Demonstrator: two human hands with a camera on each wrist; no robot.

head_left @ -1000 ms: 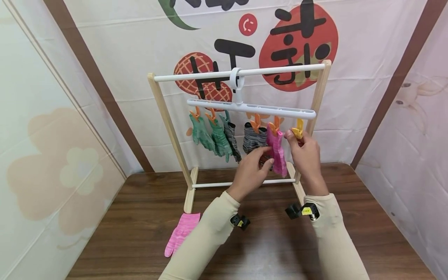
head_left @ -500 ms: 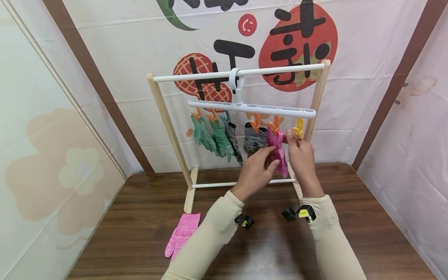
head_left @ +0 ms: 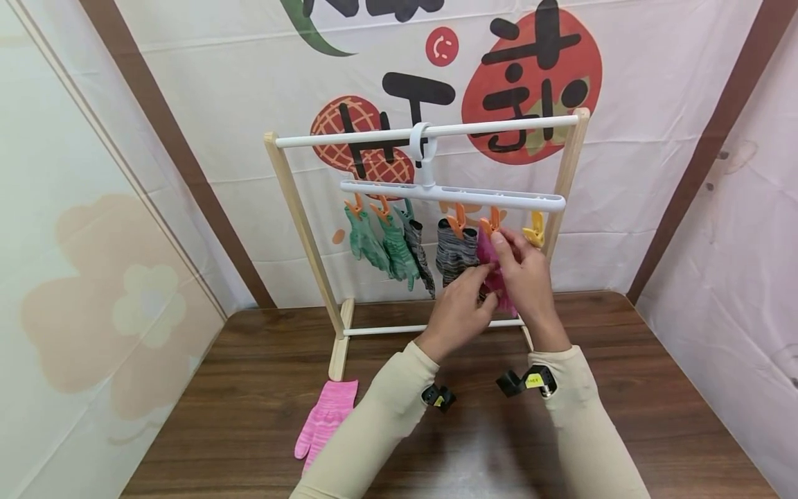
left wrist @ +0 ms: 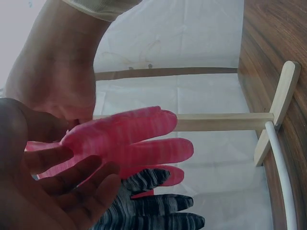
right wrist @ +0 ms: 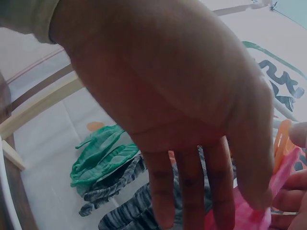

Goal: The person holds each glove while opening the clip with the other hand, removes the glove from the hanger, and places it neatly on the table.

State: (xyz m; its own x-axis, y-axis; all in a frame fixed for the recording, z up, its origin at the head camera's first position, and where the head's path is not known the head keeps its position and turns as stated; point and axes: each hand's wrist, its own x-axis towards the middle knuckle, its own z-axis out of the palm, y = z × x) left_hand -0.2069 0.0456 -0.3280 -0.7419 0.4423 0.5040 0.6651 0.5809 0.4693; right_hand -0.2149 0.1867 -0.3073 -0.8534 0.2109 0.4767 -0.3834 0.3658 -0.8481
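Note:
A hanging pink glove (left wrist: pixel 124 139) is held at its cuff by an orange clip (head_left: pixel 491 223) on the white hanger (head_left: pixel 499 199). My right hand (head_left: pixel 528 277) pinches this glove near the clip; its thumb and fingers also show at the edge of the right wrist view. My left hand (head_left: pixel 458 308) is beside the lower part of the glove, fingers extended and loosely bent against it. A grey striped glove (head_left: pixel 454 249) hangs to the left of the pink one. To the right, a yellow clip (head_left: pixel 535 230) hangs with nothing in it.
Two green gloves (head_left: pixel 399 248) and another dark striped glove (head_left: pixel 419 251) hang further left. A wooden rack (head_left: pixel 303 229) carries the hanger. On the brown table (head_left: pixel 249 416) lies a second pink glove (head_left: pixel 327 419), partly under the left sleeve.
My right hand has left the yellow clip and moved left to the pink glove's cuff. My left hand has shifted slightly right, closer to that glove. The hanger's left end has swung slightly.

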